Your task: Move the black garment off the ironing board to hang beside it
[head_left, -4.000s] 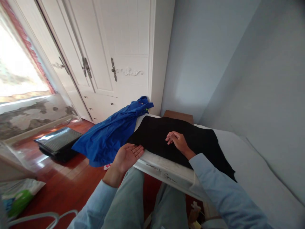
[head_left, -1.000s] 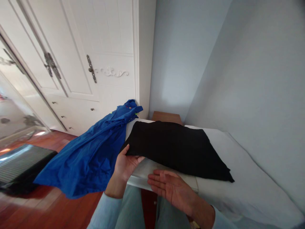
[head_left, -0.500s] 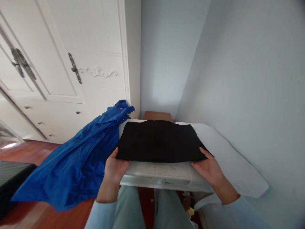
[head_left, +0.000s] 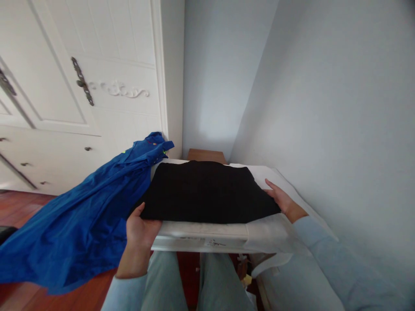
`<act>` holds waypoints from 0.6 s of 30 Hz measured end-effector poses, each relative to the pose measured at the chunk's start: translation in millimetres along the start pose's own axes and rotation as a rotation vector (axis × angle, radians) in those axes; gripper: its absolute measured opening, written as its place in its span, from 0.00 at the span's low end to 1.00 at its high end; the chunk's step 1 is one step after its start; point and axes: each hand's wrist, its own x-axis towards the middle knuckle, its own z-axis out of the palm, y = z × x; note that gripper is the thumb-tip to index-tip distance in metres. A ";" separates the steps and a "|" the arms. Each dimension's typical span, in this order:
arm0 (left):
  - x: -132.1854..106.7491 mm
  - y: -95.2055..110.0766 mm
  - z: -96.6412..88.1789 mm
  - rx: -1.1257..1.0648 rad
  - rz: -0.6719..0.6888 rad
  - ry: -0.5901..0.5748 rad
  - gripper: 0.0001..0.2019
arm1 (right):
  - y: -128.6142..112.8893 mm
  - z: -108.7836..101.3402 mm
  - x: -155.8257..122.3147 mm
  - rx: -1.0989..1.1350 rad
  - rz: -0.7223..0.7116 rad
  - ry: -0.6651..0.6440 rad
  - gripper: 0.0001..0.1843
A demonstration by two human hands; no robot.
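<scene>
Folded black cloth (head_left: 204, 192), flat, left hand (head_left: 140, 231) pinching corner, right hand (head_left: 281, 199) resting open

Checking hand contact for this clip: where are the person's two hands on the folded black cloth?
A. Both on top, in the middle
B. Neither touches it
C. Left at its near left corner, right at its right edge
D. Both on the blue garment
C: the left hand grips the near left corner of the black cloth, and the right hand rests at its right edge.
</scene>
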 end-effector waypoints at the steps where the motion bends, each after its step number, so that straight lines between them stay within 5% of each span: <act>1: -1.3 0.5 2.5 0.001 0.008 0.006 0.19 | -7.6 1.9 8.1 -0.021 -0.003 -0.019 0.29; 12: 7.7 -7.8 26.3 0.184 0.154 0.232 0.09 | -79.9 25.0 107.4 -0.191 -0.053 0.041 0.07; 18: 16.0 -15.7 35.1 0.206 0.245 0.357 0.09 | -89.2 33.5 127.9 -0.490 0.017 0.130 0.15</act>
